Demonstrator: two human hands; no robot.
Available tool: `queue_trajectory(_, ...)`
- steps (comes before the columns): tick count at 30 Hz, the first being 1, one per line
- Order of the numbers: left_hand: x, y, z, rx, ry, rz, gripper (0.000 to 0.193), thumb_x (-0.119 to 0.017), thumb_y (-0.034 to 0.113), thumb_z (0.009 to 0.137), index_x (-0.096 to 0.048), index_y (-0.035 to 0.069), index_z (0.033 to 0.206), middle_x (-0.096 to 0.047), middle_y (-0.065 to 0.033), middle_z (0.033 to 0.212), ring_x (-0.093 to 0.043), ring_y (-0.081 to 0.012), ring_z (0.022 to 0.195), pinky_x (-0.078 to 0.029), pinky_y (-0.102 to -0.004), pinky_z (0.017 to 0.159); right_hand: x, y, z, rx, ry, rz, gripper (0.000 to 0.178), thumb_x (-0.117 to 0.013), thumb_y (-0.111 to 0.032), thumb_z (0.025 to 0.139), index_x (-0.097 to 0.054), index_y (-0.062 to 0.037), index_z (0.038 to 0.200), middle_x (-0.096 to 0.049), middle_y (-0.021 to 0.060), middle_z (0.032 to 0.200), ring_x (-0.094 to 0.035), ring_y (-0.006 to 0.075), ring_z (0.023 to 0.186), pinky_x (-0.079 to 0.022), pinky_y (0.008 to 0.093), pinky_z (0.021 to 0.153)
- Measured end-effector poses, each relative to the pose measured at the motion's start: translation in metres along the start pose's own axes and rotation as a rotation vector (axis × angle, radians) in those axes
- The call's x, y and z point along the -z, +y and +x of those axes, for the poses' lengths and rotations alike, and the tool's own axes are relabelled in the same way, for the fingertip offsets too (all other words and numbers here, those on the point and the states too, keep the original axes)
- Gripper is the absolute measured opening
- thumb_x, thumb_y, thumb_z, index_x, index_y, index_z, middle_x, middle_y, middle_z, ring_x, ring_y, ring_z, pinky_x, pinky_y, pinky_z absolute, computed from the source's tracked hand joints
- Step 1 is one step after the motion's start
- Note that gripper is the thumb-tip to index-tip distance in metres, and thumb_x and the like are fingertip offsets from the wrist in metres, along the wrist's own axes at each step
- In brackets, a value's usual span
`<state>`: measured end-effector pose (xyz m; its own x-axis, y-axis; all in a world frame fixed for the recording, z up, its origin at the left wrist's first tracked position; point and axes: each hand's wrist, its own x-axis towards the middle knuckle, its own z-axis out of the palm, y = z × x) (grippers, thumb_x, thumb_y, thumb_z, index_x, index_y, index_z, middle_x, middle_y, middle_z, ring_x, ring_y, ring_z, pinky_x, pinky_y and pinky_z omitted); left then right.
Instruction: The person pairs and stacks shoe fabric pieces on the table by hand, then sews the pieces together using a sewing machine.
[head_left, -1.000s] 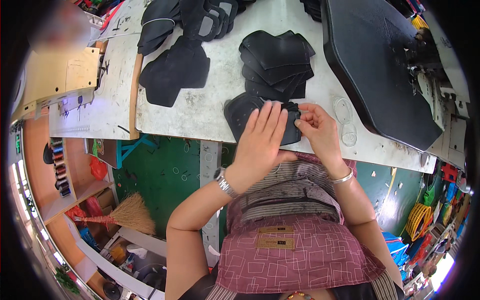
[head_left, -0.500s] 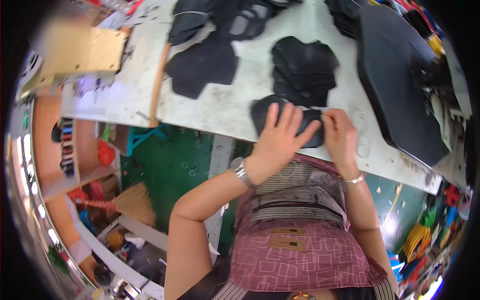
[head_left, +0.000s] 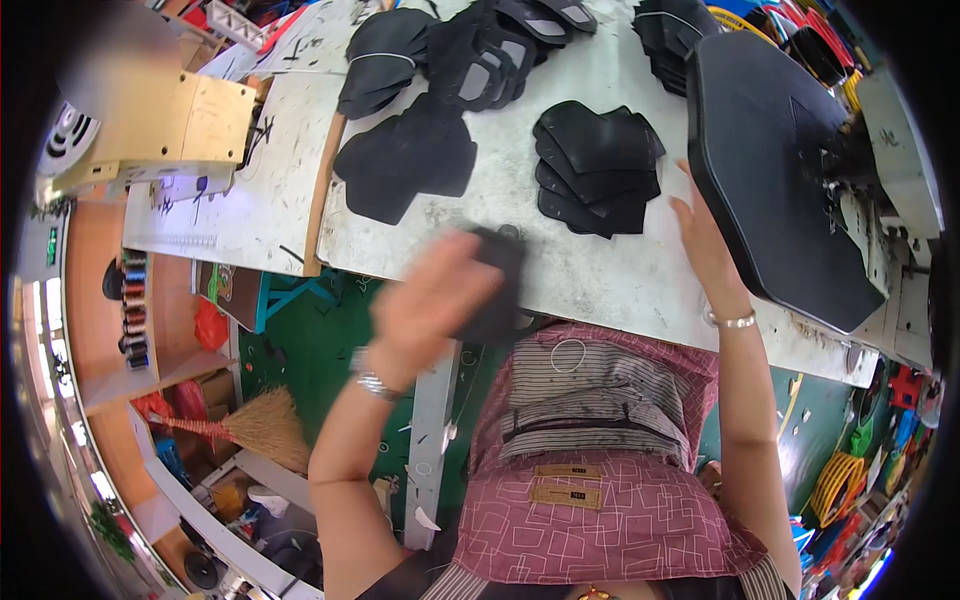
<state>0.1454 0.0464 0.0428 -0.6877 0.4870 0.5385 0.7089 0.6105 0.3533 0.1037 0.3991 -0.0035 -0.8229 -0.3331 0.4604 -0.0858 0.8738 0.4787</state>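
Observation:
My left hand (head_left: 435,300), smeared by motion, grips a black cut piece (head_left: 497,285) of sheet material at the table's near edge. The piece is blurred, so its exact shape is unclear. My right hand (head_left: 708,240) is at the left edge of a large black padded board (head_left: 770,180). Its thumb and a finger show apart, with nothing seen between them; the other fingers are hidden by the board. Between the hands, further back, lies a fanned stack of black cut pieces (head_left: 597,170). Matte black pieces (head_left: 410,160) lie to the left on the white table (head_left: 370,240).
Bundles of black pieces (head_left: 385,60) and pieces with grey patches (head_left: 485,70) lie at the back. A cream sewing machine (head_left: 200,115) stands on the left. A wooden strip (head_left: 325,190) edges the table. Below, a straw broom (head_left: 268,425) leans by shelves.
My left hand has moved left with the black piece, off the spot before me. My right hand has let go of it and moved up and right to the padded board.

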Motion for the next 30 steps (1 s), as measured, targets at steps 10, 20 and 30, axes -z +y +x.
queue_trajectory(10, 0.069, -0.214, -0.056, 0.637, -0.084, 0.717, 0.059, -0.051, 0.04, 0.091, -0.034, 0.017, 0.143, -0.028, -0.0196, 0.148, -0.02, -0.0376, 0.138, -0.013, -0.06, 0.107, -0.03, -0.023, 0.092, -0.177, -0.32, 0.9, 0.05, -0.073, -0.03, 0.074, -0.058, -0.0019, 0.113, -0.056, 0.0133, 0.12, -0.05, 0.0342, 0.113, -0.037, 0.0399, 0.099)
queue_trajectory(20, -0.042, -0.122, 0.026, 0.541, 0.143, 0.109, 0.014, -0.072, 0.012, 0.072, -0.06, 0.006, 0.076, -0.058, -0.0099, 0.082, -0.056, -0.0297, 0.083, -0.044, -0.0415, 0.072, 0.006, -0.02, 0.041, -0.409, -0.193, 1.147, 0.042, -0.067, -0.014, 0.084, -0.05, 0.004, 0.119, -0.058, 0.0125, 0.102, -0.056, 0.0192, 0.096, -0.043, 0.0304, 0.09)
queue_trajectory(30, -0.072, 0.032, 0.028, -0.18, 0.042, -0.078, 0.015, -0.063, 0.008, 0.075, -0.056, 0.005, 0.088, -0.063, -0.015, 0.102, -0.061, -0.0326, 0.092, -0.053, -0.0388, 0.071, 0.02, 0.004, -0.002, -1.078, -0.54, 1.51, 0.029, -0.071, -0.021, 0.083, -0.065, -0.0007, 0.104, -0.065, 0.0108, 0.095, -0.062, 0.0137, 0.073, -0.05, 0.0231, 0.056)
